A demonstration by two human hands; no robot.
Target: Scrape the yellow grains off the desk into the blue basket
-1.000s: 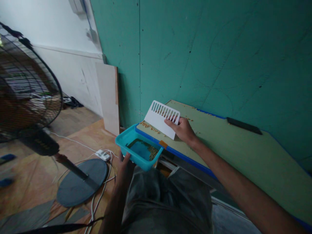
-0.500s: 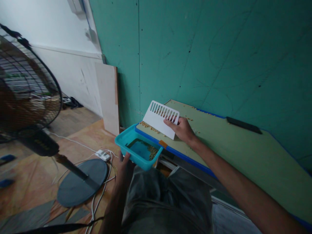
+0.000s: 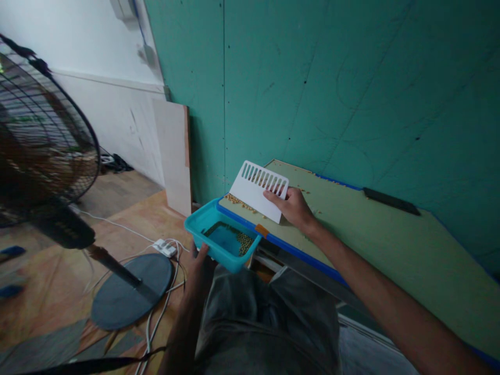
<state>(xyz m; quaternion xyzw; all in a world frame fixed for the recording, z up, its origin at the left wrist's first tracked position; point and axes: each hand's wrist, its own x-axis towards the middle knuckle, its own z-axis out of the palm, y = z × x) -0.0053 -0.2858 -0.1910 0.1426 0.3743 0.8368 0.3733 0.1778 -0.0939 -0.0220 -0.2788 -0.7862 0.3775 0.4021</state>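
In the head view, the right hand (image 3: pixel 294 208) holds a white slotted scraper (image 3: pixel 255 194). Its grip is closed on the scraper's right edge, with the thumb across the front face just under the row of slots. The scraper stands tilted on its lower edge at the left corner of the green counter (image 3: pixel 390 250), just beside a small heap of yellow beans (image 3: pixel 234 199) that lies by the counter's blue edging (image 3: pixel 289 250). The left hand (image 3: pixel 200 264) grips the near wall of a teal plastic tray (image 3: pixel 194 225) from below; how far the fingers wrap around it cannot be told. The tray sits just below and against the counter corner, and more beans (image 3: pixel 245 241) are gathered in its right end. A strip of orange tape (image 3: pixel 261 230) marks the edging above the tray. A black bar (image 3: pixel 391 201) lies at the counter's far side, against the green wall (image 3: pixel 351 78). A pedestal fan (image 3: pixel 47 156) stands on the floor to the left, with a white power strip (image 3: pixel 164 248) near its round base (image 3: pixel 128 291).
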